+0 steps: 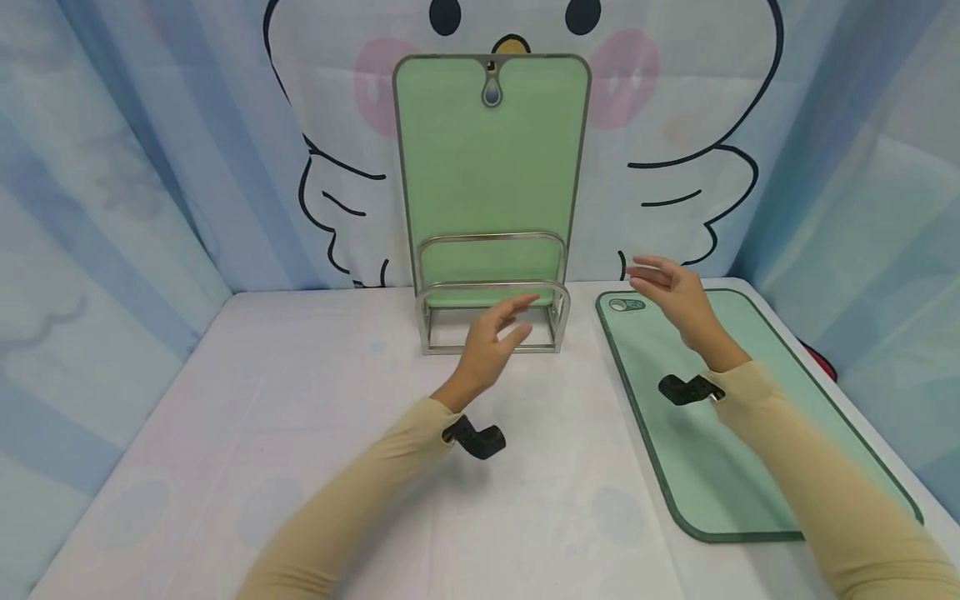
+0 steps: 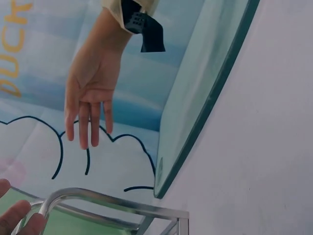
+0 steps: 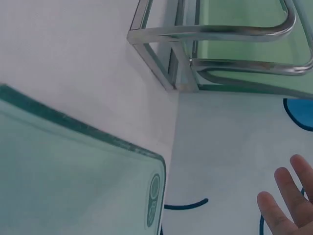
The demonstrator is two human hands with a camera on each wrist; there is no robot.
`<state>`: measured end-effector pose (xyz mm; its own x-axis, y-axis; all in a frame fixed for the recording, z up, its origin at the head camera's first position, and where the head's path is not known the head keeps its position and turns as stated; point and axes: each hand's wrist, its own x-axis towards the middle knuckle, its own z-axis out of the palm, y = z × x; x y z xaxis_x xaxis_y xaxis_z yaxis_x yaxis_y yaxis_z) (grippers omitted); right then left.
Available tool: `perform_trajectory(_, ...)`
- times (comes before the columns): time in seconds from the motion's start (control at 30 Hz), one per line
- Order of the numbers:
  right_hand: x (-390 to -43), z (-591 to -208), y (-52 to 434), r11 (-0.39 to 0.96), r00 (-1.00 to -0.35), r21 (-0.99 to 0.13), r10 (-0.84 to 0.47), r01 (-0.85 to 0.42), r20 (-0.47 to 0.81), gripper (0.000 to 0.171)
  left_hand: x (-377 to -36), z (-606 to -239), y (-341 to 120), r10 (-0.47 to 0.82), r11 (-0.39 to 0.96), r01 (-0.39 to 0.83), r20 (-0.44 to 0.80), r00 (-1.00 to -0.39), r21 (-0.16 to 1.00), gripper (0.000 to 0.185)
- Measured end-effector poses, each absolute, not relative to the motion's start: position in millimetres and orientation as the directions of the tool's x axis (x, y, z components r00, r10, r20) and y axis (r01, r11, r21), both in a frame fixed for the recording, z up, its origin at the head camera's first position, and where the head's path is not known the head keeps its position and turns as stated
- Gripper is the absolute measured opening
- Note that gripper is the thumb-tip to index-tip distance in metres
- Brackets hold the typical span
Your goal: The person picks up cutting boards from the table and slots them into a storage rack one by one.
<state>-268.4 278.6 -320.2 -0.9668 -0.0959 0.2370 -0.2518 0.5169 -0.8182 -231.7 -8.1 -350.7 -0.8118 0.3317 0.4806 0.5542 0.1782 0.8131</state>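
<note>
A light green cutting board (image 1: pixel 491 167) stands upright in a metal wire rack (image 1: pixel 491 285), a drop-shaped detail near its top edge. Close in front of this rack is my left hand (image 1: pixel 486 348), its fingers extended and holding nothing. A second, pale green cutting board (image 1: pixel 720 467) with a dark green rim lies flat on the right. Over its far end hovers my right hand (image 1: pixel 678 307), also holding nothing. In the left wrist view the right hand (image 2: pixel 95 88) shows straight, relaxed fingers. Only several fingertips of the right hand (image 3: pixel 288 205) appear in the right wrist view.
A white cloth covers the table (image 1: pixel 300 433). Behind it hangs a curtain (image 1: pixel 697 83) with a cartoon print, and blue curtains close both sides. Something red and black (image 1: pixel 819 360) peeks out past the table's right edge. Each wrist carries a black camera mount (image 1: pixel 480 439).
</note>
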Motion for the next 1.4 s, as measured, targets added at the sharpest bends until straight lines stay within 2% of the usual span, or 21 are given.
perform_trajectory(0.17, -262.3, -321.2, 297.0, 0.555, -0.961, -0.787, -0.1, -0.269, 0.258, 0.051, -227.4, -353.9, 10.5, 0.35, 0.205, 0.545, 0.459, -0.817, 0.813, 0.04)
perform_trajectory(0.53, -251.5, -315.0, 332.6, 0.598, -0.983, -0.785, -0.035, -0.164, 0.18, 0.058, -223.4, -361.6, 43.4, 0.343, 0.216, 0.481, 0.395, -0.852, 0.85, 0.038)
perform_trajectory(0.83, -247.1, -320.3, 363.0, 0.573, -0.983, -0.8, -0.15, -0.175, 0.107, 0.058, -220.4, -373.7, 64.4, 0.347, 0.25, 0.388, 0.292, -0.891, 0.887, 0.037)
perform_trajectory(1.03, -242.6, -328.3, 384.7, 0.559, -0.977, -0.807, -0.184, -0.192, 0.104, 0.048, -218.6, -381.7, 75.8, 0.388, 0.271, 0.299, 0.18, -0.904, 0.915, 0.038)
perform_trajectory(1.2, -239.3, -335.0, 398.8, 0.57, -0.987, -0.811, -0.149, -0.134, 0.059, 0.052, -215.8, -385.2, 82.5, 0.423, 0.284, 0.228, 0.092, -0.901, 0.931, 0.04)
perform_trajectory(1.33, -235.8, -340.3, 411.0, 0.552, -0.988, -0.827, -0.155, -0.105, 0.022, 0.035, -214.7, -386.9, 87.5, 0.446, 0.269, 0.154, 0.019, -0.895, 0.951, 0.042)
perform_trajectory(1.4, -234.1, -342.5, 416.7, 0.56, -0.986, -0.823, -0.166, -0.095, 0.001, 0.032, -214.8, -387.5, 89.6, 0.45, 0.264, 0.123, -0.009, -0.893, 0.957, 0.043)
